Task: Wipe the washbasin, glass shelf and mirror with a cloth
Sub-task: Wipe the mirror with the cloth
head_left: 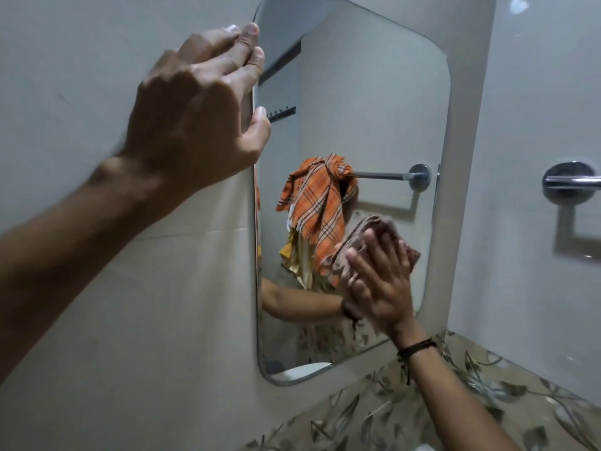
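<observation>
Left hand (pixel 195 102) seemingly pinches mirror (pixel 357 92) edge; right hand (pixel 380 288), fingers flat, presses cloth (pixel 367 232) on it.

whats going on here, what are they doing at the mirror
A person is wiping the mirror. The right hand presses a brownish cloth flat against the lower right part of the glass, fingers straight. The left hand grips the mirror's left edge near the top, apparently to steady it. In the reflection, an orange checked towel hangs knotted on a chrome rail.
</observation>
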The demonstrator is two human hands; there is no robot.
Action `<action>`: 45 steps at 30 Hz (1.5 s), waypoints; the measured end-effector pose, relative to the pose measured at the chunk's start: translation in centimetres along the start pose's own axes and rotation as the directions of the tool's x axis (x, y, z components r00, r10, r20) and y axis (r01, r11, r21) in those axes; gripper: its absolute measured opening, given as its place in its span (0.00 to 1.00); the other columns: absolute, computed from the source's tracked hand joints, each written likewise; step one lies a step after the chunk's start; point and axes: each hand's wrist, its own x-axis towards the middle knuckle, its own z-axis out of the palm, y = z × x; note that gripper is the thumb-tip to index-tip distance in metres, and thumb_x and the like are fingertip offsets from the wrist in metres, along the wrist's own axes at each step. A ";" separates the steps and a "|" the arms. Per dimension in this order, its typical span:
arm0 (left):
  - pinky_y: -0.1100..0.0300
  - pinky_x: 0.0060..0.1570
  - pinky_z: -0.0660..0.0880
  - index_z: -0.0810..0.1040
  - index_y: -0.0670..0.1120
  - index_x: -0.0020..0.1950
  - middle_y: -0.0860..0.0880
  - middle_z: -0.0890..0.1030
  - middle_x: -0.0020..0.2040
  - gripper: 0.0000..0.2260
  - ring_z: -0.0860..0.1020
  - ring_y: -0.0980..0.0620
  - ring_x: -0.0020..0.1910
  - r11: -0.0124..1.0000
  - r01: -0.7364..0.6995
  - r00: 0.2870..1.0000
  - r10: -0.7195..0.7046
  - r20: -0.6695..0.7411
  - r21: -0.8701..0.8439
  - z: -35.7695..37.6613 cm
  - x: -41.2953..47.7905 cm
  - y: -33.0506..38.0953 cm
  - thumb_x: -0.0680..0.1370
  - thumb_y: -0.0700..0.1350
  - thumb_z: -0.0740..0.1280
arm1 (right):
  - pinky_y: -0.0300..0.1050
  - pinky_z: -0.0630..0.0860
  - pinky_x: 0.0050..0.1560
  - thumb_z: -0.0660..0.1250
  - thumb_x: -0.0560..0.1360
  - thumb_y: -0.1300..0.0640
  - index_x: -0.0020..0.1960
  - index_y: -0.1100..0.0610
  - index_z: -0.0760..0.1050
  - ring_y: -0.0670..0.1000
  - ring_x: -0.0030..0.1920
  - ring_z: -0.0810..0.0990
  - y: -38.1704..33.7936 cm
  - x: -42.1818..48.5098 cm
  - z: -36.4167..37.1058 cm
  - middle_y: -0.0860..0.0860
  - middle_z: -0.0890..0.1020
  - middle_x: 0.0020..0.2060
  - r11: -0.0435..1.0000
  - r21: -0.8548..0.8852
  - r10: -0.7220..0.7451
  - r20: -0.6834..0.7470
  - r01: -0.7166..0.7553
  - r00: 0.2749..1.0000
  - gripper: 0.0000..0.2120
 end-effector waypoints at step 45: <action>0.46 0.67 0.69 0.75 0.42 0.73 0.47 0.71 0.76 0.26 0.68 0.47 0.75 0.999 0.038 0.999 -0.038 0.016 0.000 -0.1 0.1 0.2 0.80 0.54 0.58 | 0.53 0.50 0.80 0.49 0.80 0.39 0.80 0.55 0.58 0.45 0.80 0.52 -5.3 -7.4 2.6 0.50 0.57 0.81 0.226 0.400 0.971 -0.167 -0.888 0.172 0.33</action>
